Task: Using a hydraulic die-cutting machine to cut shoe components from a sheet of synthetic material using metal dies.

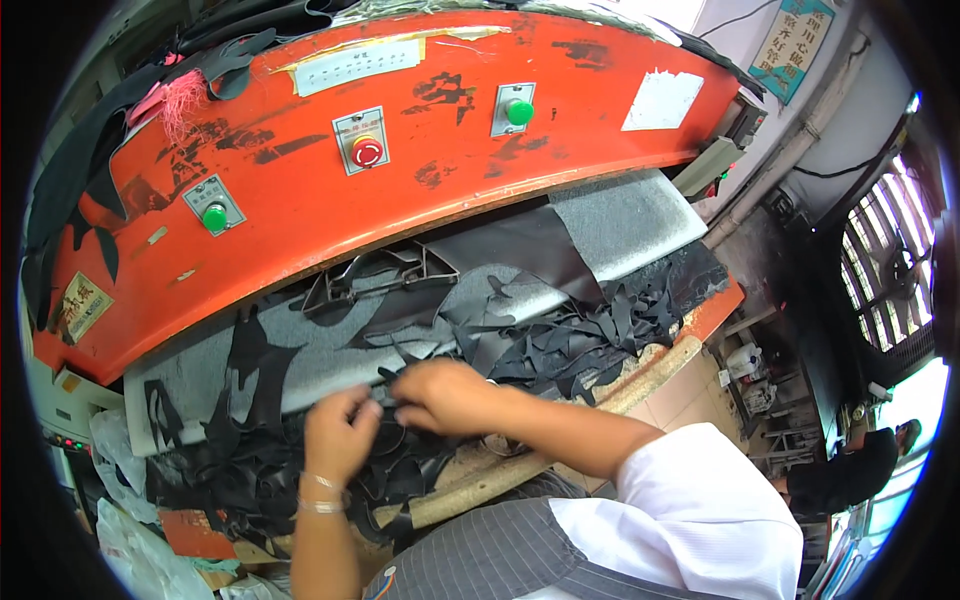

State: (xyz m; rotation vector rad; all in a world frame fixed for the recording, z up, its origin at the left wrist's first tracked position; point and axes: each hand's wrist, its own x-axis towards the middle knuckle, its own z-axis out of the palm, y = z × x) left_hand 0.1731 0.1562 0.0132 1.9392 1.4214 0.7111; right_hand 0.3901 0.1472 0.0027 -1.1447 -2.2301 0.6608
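While I am leaning over the table (640,375), both of my hands are working in the heap of black leather scraps (400,470) lying along its near edge. My left hand (338,432) is curling its fingers closed around a thin black cut piece (385,408), pinching it at the top of the pile. My right hand (445,395) is lying palm down just beside it, with its fingers bent and gripping the same piece from the other side, so that the two hands are almost touching. Silver bracelets (322,494) are sitting on my left wrist. Beyond the scraps, a grey felt sheet (330,350) is spreading toward the far edge, with a black metal cutting die (375,275) resting on it. Above that, the orange head of the press (400,170) is hanging over the far side, showing green buttons (519,111) and a red one (367,152).
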